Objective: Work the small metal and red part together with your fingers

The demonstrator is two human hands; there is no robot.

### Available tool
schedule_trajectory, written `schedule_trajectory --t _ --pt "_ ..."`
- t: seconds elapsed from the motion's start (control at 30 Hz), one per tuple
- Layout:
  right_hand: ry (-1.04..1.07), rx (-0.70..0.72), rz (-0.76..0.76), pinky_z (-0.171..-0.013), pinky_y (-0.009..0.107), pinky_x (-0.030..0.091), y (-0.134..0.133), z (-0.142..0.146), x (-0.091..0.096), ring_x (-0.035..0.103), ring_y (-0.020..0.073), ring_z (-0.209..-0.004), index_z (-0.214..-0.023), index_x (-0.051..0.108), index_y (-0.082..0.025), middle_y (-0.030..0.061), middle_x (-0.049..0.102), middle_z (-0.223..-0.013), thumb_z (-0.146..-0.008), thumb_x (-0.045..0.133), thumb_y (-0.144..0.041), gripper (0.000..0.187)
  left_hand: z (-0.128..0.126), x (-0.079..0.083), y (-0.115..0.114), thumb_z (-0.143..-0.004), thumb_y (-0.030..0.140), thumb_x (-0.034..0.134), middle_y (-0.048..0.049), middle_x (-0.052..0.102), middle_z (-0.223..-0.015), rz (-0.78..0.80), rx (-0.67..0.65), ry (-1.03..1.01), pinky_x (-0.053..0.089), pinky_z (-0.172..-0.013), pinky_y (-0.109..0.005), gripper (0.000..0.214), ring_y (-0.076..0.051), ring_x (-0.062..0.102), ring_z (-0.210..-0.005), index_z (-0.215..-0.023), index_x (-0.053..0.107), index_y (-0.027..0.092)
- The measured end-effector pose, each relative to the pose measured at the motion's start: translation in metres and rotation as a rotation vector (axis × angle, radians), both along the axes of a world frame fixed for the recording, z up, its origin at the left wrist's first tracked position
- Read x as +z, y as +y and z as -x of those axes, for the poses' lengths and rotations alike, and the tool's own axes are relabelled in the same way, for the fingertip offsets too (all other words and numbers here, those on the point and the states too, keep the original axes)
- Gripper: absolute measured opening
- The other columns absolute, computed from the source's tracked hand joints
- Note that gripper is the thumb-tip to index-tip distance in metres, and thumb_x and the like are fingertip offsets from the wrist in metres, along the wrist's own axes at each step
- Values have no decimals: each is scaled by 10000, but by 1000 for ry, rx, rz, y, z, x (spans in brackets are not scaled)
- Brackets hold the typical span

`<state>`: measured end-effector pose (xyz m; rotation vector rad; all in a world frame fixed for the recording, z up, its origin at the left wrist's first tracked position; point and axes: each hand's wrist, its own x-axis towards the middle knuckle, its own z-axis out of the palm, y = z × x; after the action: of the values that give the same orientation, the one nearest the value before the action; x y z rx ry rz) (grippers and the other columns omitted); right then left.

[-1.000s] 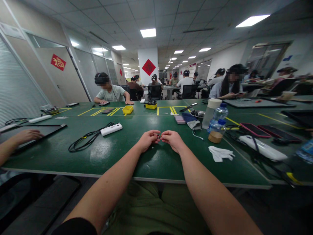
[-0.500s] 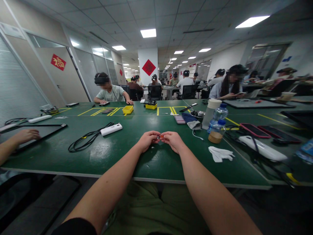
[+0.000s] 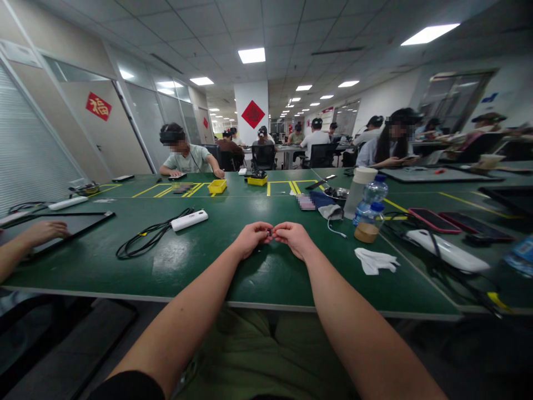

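Just above the green table [image 3: 233, 278], my left hand [image 3: 253, 238] and my right hand [image 3: 293, 239] meet at the fingertips. Between them is a small dark and silvery piece [image 3: 270, 233], pinched by my left thumb and fingers. The fingers of my right hand close on its other side, where a speck of orange-red shows at the tips. The piece is mostly covered by fingers and too small to name. Both wrists hang over the table, with the forearms reaching in from its front edge.
Left of my hands lies a white power bank [image 3: 189, 220] with a coiled black cable [image 3: 144, 239]. To the right are a white cloth glove [image 3: 376, 261], bottles [image 3: 368, 225] and a white device [image 3: 447, 251]. Yellow trays [image 3: 217, 186] stand farther back. A co-worker's hand [image 3: 46, 232] rests at left.
My hands stay almost in place, fingertips still together. The small piece looks slightly turned, with less silver and orange showing than before.
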<state>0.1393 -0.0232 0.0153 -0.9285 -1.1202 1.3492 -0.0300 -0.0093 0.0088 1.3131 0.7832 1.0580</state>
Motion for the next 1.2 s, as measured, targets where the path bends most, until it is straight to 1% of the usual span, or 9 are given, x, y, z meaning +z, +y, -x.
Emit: schedule_trajectory --t 0.17,0.3,0.5,0.7,0.9,1.0,1.1,1.2 --pt "3 8 -12 -594 219 555 1 0 -2 665 125 -591 -729 665 -130 29 680 -641 -634 708 -75 118 0 -1 1 -766 25 580 -55 698 -775 21 13 1 546 -660 -231 274 -121 674 -683 -1014 644 124" --pt "12 21 -15 -628 230 566 2 1 -4 675 131 -622 -726 671 -127 48 695 -667 -655 690 -76 90 0 -3 3 -761 17 574 -59 695 -751 45 36 -9 550 -653 -220 228 -120 677 -671 -954 643 116" --pt "21 16 -11 -640 245 579 3 1 -4 681 139 -641 -724 674 -137 54 708 -690 -653 673 -42 118 0 -2 4 -749 45 588 -88 702 -820 71 33 -43 563 -700 -264 206 -142 686 -711 -933 652 112" --pt "24 8 -9 -653 244 581 2 1 -2 685 137 -644 -714 668 -137 57 712 -705 -657 658 -29 122 0 0 1 -717 50 624 -81 707 -854 57 27 -49 553 -737 -284 234 -145 684 -734 -941 646 116" --pt "23 8 -15 -658 243 573 0 1 0 684 135 -638 -714 661 -131 54 708 -696 -641 683 -50 112 -1 1 -2 -704 59 661 -58 704 -837 19 13 -35 534 -721 -262 252 -120 661 -699 -948 641 116" --pt "17 9 -19 -619 231 560 0 1 0 678 134 -613 -715 660 -130 37 695 -663 -619 709 -68 124 -1 0 -2 -699 74 690 -47 700 -833 6 17 -31 525 -688 -242 279 -112 653 -683 -967 634 123" --pt "11 6 -19 -567 214 539 0 1 -1 659 122 -566 -720 663 -131 23 689 -648 -598 729 -80 148 -1 0 -2 -736 101 678 -53 699 -824 17 21 -28 535 -685 -256 277 -127 666 -696 -1005 619 126" --pt "16 4 -11 -575 216 541 1 1 -1 656 120 -569 -713 666 -133 29 691 -645 -616 715 -80 121 -1 0 -1 -761 104 659 -63 701 -811 37 29 -22 543 -675 -259 262 -129 669 -679 -1019 618 118"
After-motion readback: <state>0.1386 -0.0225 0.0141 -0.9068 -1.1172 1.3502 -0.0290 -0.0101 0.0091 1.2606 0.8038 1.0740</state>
